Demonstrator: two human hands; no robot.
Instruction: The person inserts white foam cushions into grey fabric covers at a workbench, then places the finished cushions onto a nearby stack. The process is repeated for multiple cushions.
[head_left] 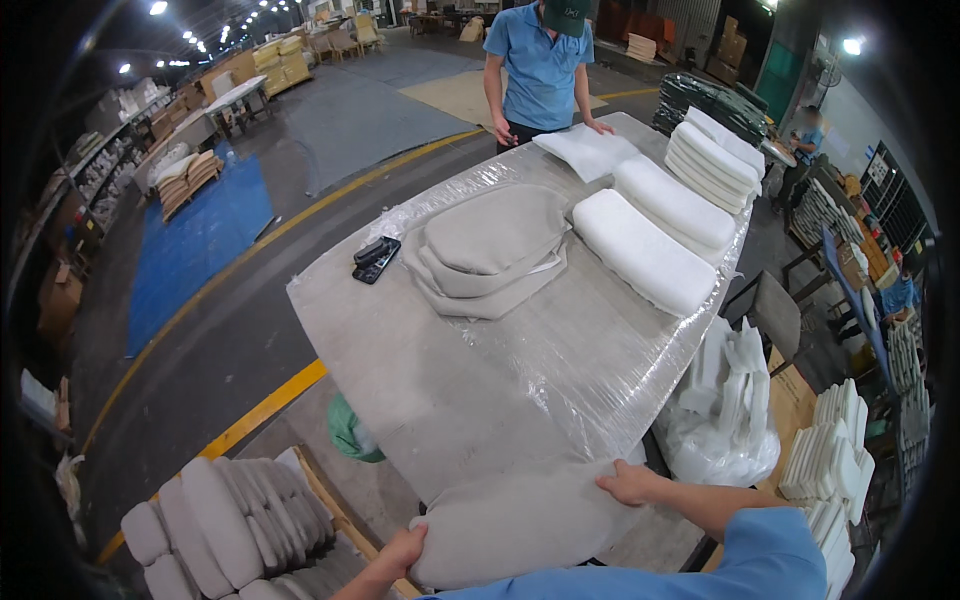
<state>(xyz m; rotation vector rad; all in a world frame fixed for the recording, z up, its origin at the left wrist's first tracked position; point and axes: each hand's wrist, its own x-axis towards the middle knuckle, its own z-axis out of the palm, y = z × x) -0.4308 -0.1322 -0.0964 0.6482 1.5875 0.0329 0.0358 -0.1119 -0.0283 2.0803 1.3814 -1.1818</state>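
A grey fabric-covered cushion (520, 528), long with rounded corners, lies at the near edge of the plastic-wrapped table (400, 370). My left hand (404, 551) grips its left end, fingers curled round the edge. At its upper right corner, my right hand (628, 483) is closed on the cushion too; some fingertips are hidden. Farther up the table sits a stack of grey fabric covers (490, 235), with a phone (378, 265) and a small dark object beside it. Thick white foam pads (645, 250) lie along the table's right side.
Across the table a person in a blue shirt (545, 65) rests one hand near a white pad (587, 150). Grey cushions (215, 520) are piled at the lower left. Bagged white padding (720, 420), a chair (775, 315) and stacked white pads (830, 450) stand on the right.
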